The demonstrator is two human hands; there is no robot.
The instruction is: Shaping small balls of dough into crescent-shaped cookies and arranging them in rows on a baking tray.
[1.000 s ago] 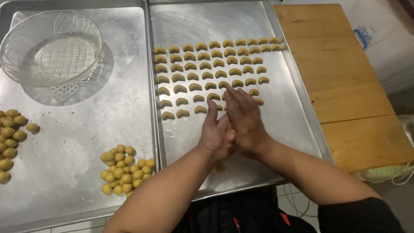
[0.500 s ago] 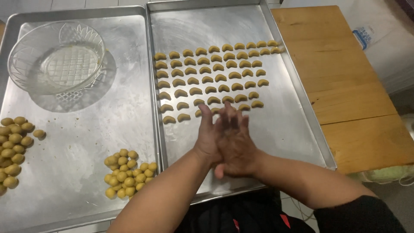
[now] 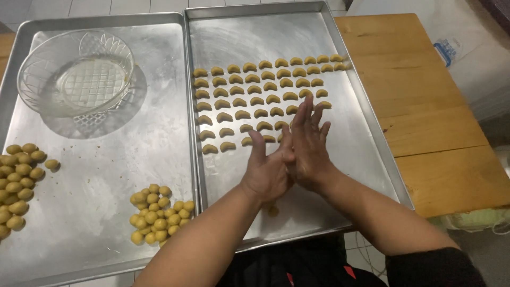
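Both hands hover over the near part of the right metal tray [image 3: 366, 138], palms pressed flat against each other with the fingers straight and pointing away from the body, toward the far edge of the tray. The left hand [image 3: 268, 170] sits a little lower and nearer the body, its fingertips reaching only to the middle of the right hand [image 3: 308, 146], whose fingers are slightly fanned and stretch out over the closest dough pieces. Whether a bit of dough lies between the palms cannot be told, as they hide it. Just beyond the fingertips the crescent-shaped dough pieces [image 3: 255, 98] lie in neat rows on the tray, each with its long axis running left to right and its curved back toward the far side; the rows slant slightly upward to the right. One small crumb of dough [image 3: 272, 210] lies on the tray under the left wrist. Compared with half a second ago, the right hand has slid forward over the left, and the fingers have opened out a little. On the left tray [image 3: 106, 159] rest a clear glass bowl [image 3: 77, 74] and two heaps of small dough balls [image 3: 158, 212], well apart from the hands. A wooden surface [image 3: 425, 106] carries the trays.
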